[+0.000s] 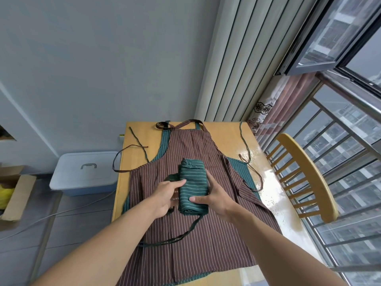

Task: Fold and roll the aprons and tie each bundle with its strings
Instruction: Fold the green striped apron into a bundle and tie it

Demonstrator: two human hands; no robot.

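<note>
Green striped cloth, rolled into a bundle (192,186), lies on the middle of a brown apron (198,228) spread flat over the table (140,139), well in from every table edge. The left hand (165,198) rests on the bundle's left side with its fingers nearly straight, the tips touching the roll; whether it holds anything underneath, I cannot tell. The right hand (214,198) grips the bundle's right side, thumb curled over the top, fingers along the flank. A green string (181,234) trails from the bundle's near end toward the near left edge of the table. Another green apron (240,168) lies under the brown one, showing at both its sides. Brown strings (123,159) loop off the table's left edge; thinner ties lie on bare wood at the far corners. Right of the table a wooden chair (307,176) stands close beside it, with window railing behind. Left of the table, on the floor, sit a blue lidded bin (84,172) and a cardboard box (14,195).
</note>
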